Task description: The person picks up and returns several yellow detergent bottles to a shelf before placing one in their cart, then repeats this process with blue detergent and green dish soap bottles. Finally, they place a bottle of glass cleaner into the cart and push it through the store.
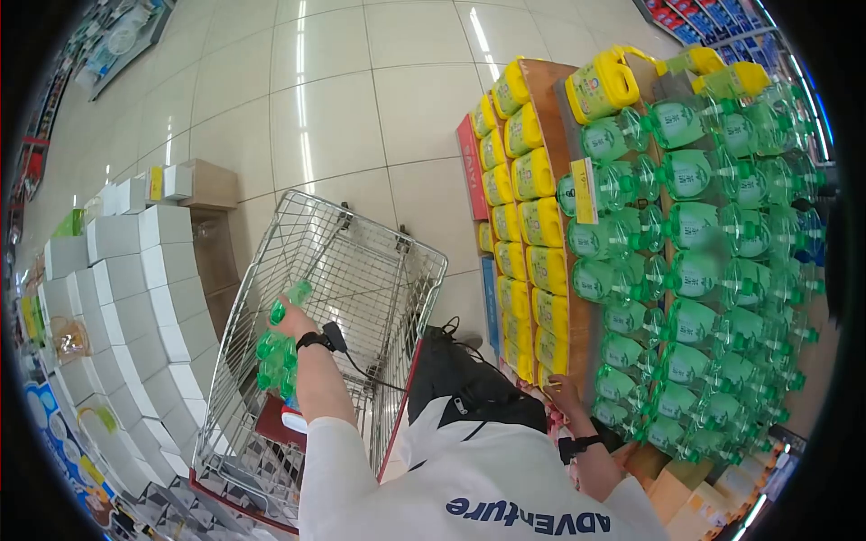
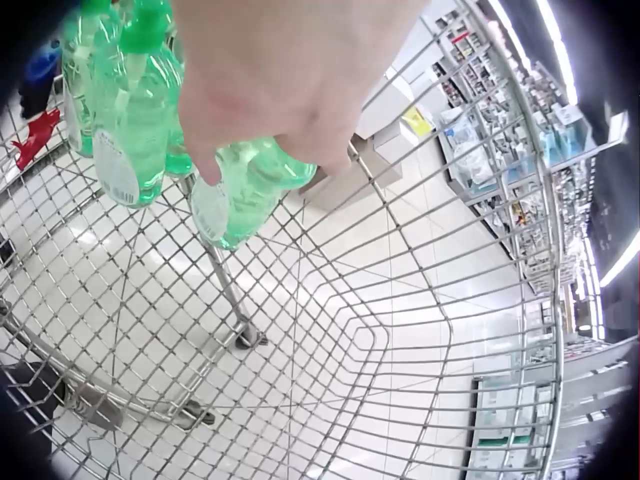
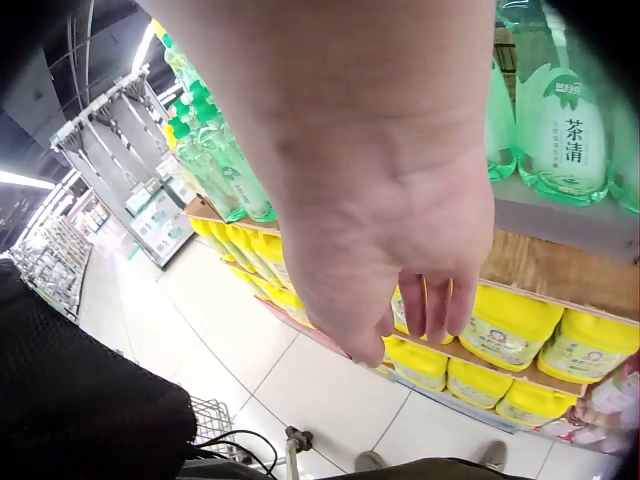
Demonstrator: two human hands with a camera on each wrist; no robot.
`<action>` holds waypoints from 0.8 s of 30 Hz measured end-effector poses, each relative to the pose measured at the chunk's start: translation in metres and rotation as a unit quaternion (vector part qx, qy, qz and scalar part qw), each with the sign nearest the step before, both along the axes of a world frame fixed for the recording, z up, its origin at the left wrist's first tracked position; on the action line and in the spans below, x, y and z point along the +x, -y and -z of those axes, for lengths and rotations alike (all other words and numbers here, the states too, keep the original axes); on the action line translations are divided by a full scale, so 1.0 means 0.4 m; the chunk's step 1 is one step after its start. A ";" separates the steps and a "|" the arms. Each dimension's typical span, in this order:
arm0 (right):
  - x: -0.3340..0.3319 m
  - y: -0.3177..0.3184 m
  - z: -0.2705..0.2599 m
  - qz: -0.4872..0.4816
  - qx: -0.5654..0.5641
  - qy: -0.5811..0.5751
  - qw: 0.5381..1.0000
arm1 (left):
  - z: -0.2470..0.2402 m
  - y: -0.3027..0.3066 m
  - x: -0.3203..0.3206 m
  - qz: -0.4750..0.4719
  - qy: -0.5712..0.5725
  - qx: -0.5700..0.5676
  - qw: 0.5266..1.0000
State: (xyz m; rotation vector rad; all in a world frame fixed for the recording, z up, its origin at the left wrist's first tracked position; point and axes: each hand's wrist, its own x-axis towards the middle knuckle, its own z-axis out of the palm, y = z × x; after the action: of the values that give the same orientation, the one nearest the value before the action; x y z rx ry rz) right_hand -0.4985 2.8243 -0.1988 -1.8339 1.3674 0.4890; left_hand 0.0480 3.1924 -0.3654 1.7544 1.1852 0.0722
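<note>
Inside the wire shopping cart (image 1: 442,261), my left hand (image 1: 293,320) grips a green pump bottle (image 2: 240,195) from above, near its top. The bottle tilts and its white label faces the cart's middle. Several matching green bottles (image 2: 130,130) stand beside it against the cart's side, their pump tops close to the hand. My right hand (image 3: 395,220) hangs beside the display shelf with fingers loosely bent downward and nothing in them. Yellow jugs (image 3: 505,325) line the shelf just past those fingers, and green bottles (image 3: 565,130) stand on the ledge above.
Stacked white boxes (image 1: 167,239) flank the cart on the left. To the right rises a display with rows of green pump bottles (image 1: 690,225) and yellow jugs (image 1: 544,221), with a yellow price tag (image 1: 585,191) on its edge. Tiled floor (image 1: 343,108) stretches ahead.
</note>
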 end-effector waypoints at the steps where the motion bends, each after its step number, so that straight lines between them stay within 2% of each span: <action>1: 0.007 -0.005 -0.007 0.004 0.014 -0.006 1.000 | -0.045 0.041 0.002 -0.046 -0.020 0.035 0.998; 4: 0.027 -0.012 -0.008 0.005 0.028 0.007 1.000 | -0.029 0.037 -0.006 -0.043 -0.006 0.014 0.999; 6: 0.041 -0.014 0.014 -0.016 0.017 0.027 0.999 | -0.050 0.051 -0.051 -0.027 0.051 -0.022 0.998; 8: 0.039 -0.021 0.030 -0.031 0.002 0.047 0.998 | -0.032 0.058 -0.080 0.015 0.002 0.054 0.998; 10: 0.066 -0.027 0.028 -0.012 0.027 0.069 0.997 | 0.072 0.009 -0.109 0.053 0.016 0.097 0.994; 12: 0.092 -0.025 0.011 0.010 0.041 0.073 0.996 | 0.122 -0.012 -0.124 0.089 0.013 0.211 0.973; 14: 0.102 -0.026 -0.008 0.031 0.053 0.076 0.995 | 0.149 -0.022 -0.109 0.075 0.032 0.163 0.983; 16: 0.088 -0.024 -0.010 -0.014 0.037 0.054 0.998 | 0.112 -0.019 -0.091 0.057 0.017 0.081 0.995; 17: 0.082 -0.023 -0.008 -0.013 0.039 0.052 0.998 | 0.098 -0.010 -0.089 0.057 0.015 0.083 0.995; 19: 0.067 -0.031 -0.010 0.034 0.052 0.067 0.996 | 0.076 0.003 -0.102 0.078 0.053 0.045 0.995; 22: 0.047 -0.023 -0.008 0.003 0.059 0.056 0.997 | 0.029 0.010 -0.121 0.132 0.042 0.086 0.987; 24: 0.033 -0.017 0.013 0.008 0.049 0.053 0.997 | -0.023 0.009 -0.143 0.115 0.061 0.062 0.990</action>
State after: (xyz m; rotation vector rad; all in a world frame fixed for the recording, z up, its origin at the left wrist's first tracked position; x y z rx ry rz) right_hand -0.4854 2.8312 -0.2040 -1.7440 1.2630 0.4361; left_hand -0.0092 3.1888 -0.3560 1.9557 0.9010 0.1175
